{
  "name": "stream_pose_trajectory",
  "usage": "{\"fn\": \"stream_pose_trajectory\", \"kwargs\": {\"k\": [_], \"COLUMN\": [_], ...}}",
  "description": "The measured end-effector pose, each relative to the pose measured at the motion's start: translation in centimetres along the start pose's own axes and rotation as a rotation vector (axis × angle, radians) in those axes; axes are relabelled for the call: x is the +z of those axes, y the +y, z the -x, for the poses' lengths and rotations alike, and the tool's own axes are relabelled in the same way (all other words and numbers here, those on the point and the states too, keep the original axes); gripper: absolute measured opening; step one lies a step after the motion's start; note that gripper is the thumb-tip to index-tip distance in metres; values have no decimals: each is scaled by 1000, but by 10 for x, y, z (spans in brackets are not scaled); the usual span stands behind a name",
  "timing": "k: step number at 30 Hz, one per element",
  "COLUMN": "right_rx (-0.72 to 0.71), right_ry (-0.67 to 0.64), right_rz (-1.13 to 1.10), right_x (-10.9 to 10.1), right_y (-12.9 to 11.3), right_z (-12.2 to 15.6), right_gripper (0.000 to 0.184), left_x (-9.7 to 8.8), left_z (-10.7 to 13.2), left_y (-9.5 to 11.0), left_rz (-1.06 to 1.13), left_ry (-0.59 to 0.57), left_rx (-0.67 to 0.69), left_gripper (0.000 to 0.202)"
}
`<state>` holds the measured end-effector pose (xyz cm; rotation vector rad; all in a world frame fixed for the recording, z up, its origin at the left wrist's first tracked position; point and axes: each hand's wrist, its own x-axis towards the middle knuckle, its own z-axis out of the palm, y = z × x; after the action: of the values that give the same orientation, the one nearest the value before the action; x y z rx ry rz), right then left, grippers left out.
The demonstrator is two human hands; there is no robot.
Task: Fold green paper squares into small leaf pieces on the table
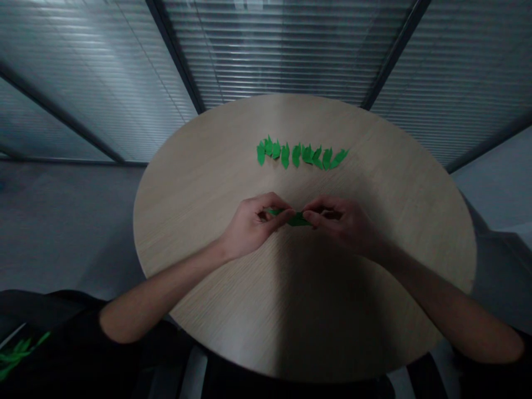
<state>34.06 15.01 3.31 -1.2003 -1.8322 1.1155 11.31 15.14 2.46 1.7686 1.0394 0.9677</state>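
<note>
My left hand [260, 221] and my right hand [341, 221] meet over the middle of the round wooden table [199, 194]. Between them is a small green folded paper piece [298, 220], pinched at both ends by thumbs and fingers. My fingers cover part of it, so its full shape is hidden. Beyond my hands, several green folded paper pieces [296, 155] lie side by side in an uneven row. They are leaf-like, with pointed tips, and some overlap.
Glass panels with blinds [282, 61] stand right behind the table's far edge. At the lower left, more green strips [19, 354] rest on something dark beside me. A shadow falls across the near part of the tabletop.
</note>
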Motion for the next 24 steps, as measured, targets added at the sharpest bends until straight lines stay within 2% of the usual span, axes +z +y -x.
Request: {"fn": "stream_pose_trajectory", "kwargs": {"k": [5,8,12,15,19,24], "right_rx": [-25,10,125,158,190,163], "right_ry": [22,37,134,167,140,38], "right_rz": [-2,-51,-210,-362,-459,-375], "right_x": [1,2,0,1,7,12], "right_y": [1,2,0,-3,-2,0], "right_z": [1,0,-4,-6,-5,-2], "right_gripper": [17,20,27,30,31,24], "left_x": [0,0,2,7,10,11], "left_z": [-1,-3,-6,-6,-4,-4], "left_y": [2,2,-2,-4,-3,0], "left_rz": [60,110,305,415,330,273], "left_ry": [-15,-20,-15,-47,-104,-13], "left_rx": [-54,-81,-122,-147,-136,-93], "left_gripper": [21,22,31,43,29,20]}}
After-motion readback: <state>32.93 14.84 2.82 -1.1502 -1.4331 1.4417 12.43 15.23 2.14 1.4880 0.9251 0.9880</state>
